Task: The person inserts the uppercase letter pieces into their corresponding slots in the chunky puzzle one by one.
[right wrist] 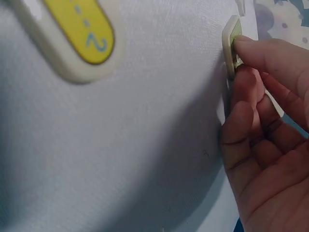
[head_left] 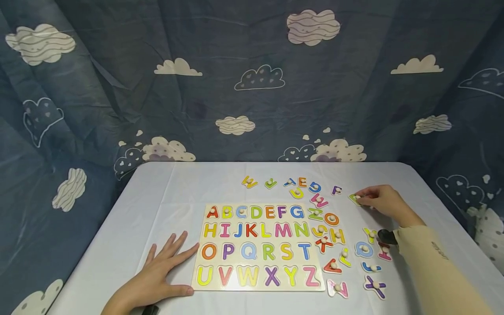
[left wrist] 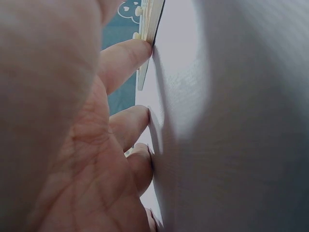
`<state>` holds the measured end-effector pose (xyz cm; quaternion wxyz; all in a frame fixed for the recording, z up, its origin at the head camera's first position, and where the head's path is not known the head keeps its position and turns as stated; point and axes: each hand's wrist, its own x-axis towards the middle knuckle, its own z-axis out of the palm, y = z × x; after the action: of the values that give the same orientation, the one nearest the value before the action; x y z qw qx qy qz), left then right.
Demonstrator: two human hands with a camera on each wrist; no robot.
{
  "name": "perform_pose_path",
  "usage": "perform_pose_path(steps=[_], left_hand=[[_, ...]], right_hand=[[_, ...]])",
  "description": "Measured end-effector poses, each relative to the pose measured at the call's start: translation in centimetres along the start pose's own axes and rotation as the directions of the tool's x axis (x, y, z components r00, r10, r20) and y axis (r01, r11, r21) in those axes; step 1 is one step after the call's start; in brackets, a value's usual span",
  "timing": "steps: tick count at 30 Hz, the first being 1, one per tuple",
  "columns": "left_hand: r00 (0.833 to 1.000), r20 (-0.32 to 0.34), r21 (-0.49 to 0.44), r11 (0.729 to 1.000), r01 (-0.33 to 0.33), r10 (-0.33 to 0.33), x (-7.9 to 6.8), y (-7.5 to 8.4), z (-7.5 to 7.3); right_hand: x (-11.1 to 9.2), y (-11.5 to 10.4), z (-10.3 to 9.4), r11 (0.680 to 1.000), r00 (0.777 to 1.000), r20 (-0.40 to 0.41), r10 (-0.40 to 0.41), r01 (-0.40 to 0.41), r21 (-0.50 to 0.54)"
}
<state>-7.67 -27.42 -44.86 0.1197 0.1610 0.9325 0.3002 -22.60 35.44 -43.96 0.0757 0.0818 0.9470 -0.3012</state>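
My right hand [head_left: 382,202] pinches a green letter piece [head_left: 353,199] at the far right of the table; its fingers cover much of it, so which letter it is cannot be told. In the right wrist view thumb and fingertips grip that green piece [right wrist: 230,46], tilted on its edge. My left hand [head_left: 154,280] rests on the table with fingers spread, thumb and index finger touching the left edge of the alphabet board [head_left: 257,260]. Knobbed pieces A [head_left: 212,212], B [head_left: 227,212] and C [head_left: 242,212] sit in its top row.
Loose knobbed letters lie right of and behind the board, among them an orange O [head_left: 331,218], a purple X [head_left: 375,287], a light blue Q [head_left: 364,249] and a red A [head_left: 332,266]. A dark cloud-print curtain [head_left: 252,100] hangs behind the white table [head_left: 177,183].
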Motion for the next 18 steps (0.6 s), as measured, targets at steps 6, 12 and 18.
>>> perform_pose_path(steps=[6,12,18], left_hand=[[1.0,0.009,-0.001,1.0,0.019,-0.019,0.09,0.14,0.06],[1.0,0.013,-0.011,1.0,0.021,-0.021,0.0,0.22,0.01],[1.0,-0.002,-0.022,1.0,0.004,-0.004,0.02,0.05,-0.01]], right_hand=[[0.07,0.08,0.1,1.0,1.0,-0.008,0.002,-0.002,-0.018],[0.0,0.16,0.05,1.0,1.0,-0.007,0.006,-0.007,-0.021],[0.01,0.38,-0.08,1.0,1.0,-0.023,0.016,-0.017,-0.016]])
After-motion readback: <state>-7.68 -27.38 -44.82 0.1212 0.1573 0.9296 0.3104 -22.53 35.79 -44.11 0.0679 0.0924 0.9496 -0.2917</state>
